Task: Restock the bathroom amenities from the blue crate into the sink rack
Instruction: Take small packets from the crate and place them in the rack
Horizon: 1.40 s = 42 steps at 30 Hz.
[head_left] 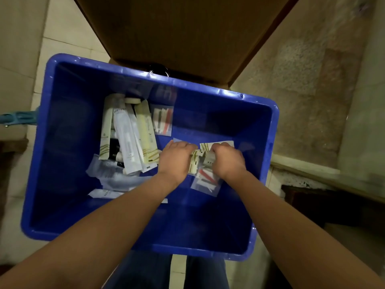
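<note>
**Item 1, amenity packets (203, 151).** A small bunch of white sachets with gold stripes, low in the right half of the crate and held between both hands. The print is too blurred to read.

**Item 2, left hand (177, 157).** Knuckles up, fingers curled down over the left end of the bunch and gripping it. The bare forearm reaches in over the near rim.

**Item 3, right hand (226, 159).** Fingers bent tight, pinching the right end of the same bunch. Its forearm is also bare.

**Item 4, blue crate (68, 142).** Rectangular plastic with deep walls, seen from above and turned slightly askew. It holds all the stock listed here.

**Item 5, clear bag (205, 180).** It lies on the crate floor just under the right wrist and holds white and red pieces.

**Item 6, second clear bag (162, 120).** Similar contents, near the far wall and apart from the hands.

**Item 7, long packets (129, 138).** A heap of narrow white and pale yellow sleeves, some gold-striped, left of the left hand. Dark items show beneath them.

**Item 8, crumpled clear wrapping (110, 176).** It sits at the near end of that heap, with 1 flat white packet (104, 193) beside it.

**Surroundings.** A brown cardboard box (177, 28) stands beyond the far rim. There is pale tiled floor (20, 59) to the left and mottled stone surface (312, 90) to the right. The person's blue trouser legs (141, 272) show below the crate.
</note>
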Tool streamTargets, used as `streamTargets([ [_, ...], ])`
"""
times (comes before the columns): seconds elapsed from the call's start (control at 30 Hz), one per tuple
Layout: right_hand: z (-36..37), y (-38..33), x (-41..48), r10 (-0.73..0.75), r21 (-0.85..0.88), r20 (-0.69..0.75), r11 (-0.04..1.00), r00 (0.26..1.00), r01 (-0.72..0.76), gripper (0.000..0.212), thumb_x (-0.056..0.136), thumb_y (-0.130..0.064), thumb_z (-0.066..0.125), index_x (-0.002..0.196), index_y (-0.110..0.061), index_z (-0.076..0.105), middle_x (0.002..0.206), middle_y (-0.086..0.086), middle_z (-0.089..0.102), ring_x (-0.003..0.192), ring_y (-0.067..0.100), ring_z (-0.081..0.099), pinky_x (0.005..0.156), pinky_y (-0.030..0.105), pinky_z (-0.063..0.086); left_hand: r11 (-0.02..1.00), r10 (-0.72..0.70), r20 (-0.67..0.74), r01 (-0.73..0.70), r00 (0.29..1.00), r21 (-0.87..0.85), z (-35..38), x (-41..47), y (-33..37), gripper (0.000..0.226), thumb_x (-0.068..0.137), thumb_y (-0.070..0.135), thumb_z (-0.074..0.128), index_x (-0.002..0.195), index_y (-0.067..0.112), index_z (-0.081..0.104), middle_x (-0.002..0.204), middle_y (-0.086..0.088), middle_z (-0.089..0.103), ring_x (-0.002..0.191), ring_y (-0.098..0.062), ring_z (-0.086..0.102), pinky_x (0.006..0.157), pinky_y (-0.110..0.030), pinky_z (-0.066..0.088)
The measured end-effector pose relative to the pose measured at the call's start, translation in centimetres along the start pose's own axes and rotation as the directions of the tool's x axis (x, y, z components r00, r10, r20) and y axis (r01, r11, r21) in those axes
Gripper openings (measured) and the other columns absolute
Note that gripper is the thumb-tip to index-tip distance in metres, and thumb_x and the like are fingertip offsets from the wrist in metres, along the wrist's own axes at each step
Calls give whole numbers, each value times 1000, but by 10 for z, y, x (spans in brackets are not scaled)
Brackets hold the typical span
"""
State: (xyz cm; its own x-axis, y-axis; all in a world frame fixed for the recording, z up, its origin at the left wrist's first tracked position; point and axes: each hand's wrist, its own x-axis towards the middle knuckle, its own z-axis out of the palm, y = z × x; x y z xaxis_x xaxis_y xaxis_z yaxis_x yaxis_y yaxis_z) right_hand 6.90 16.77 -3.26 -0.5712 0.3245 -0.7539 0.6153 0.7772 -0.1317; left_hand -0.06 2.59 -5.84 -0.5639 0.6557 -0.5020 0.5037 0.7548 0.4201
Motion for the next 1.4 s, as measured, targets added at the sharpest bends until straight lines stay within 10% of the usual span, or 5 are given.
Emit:
streamTargets([
  [0.1, -10, -2, -8, 46, 179, -9, 983, 999, -44, 30, 83, 5, 50, 107, -10, 59, 114, 11, 56, 96, 33, 59, 69, 34, 47, 995, -72, -63, 67, 995, -79, -14, -7, 5, 31, 104, 24, 42, 131, 28, 56, 109, -1, 70, 93, -25, 64, 78, -39, 53],
  [0.23, -29, -7, -23, 78, 362, -68, 931, 995, -48, 27, 82, 2, 52, 105, -10, 59, 106, 11, 65, 98, 32, 60, 72, 32, 48, 978, -142, -100, 124, 985, -165, -32, -18, 9, 25, 103, 31, 44, 123, 18, 53, 80, -3, 65, 71, -27, 60, 55, -36, 44],
  [0.73, -105, -23, -120, 199, 720, -214, 694, 956, 17, 33, 71, -9, 77, 82, -27, 52, 83, -4, 65, 76, 16, 65, 60, 33, 55, 697, -297, 32, 240, 954, -676, -114, -71, 41, 35, 83, 22, 72, 104, 35, 47, 88, 19, 60, 78, -7, 64, 74, -38, 57],
  [1.23, -128, 17, -221, 310, 871, -293, 476, 904, 120, 19, 82, -16, 71, 77, -33, 65, 67, -16, 68, 58, -4, 65, 46, 13, 44, 913, -21, 121, 68, 992, -403, -172, -93, 117, 23, 74, 16, 80, 78, 33, 66, 82, 9, 71, 77, -11, 68, 72, -34, 57],
  [1.4, -112, 44, -262, 418, 939, -266, 317, 868, 135, 16, 86, -5, 55, 89, -9, 70, 75, 4, 68, 64, 14, 62, 55, 27, 47, 882, 70, 174, 20, 982, -470, -171, -103, 161, 16, 76, 8, 75, 86, 21, 72, 88, 0, 73, 84, -14, 68, 77, -34, 57],
])
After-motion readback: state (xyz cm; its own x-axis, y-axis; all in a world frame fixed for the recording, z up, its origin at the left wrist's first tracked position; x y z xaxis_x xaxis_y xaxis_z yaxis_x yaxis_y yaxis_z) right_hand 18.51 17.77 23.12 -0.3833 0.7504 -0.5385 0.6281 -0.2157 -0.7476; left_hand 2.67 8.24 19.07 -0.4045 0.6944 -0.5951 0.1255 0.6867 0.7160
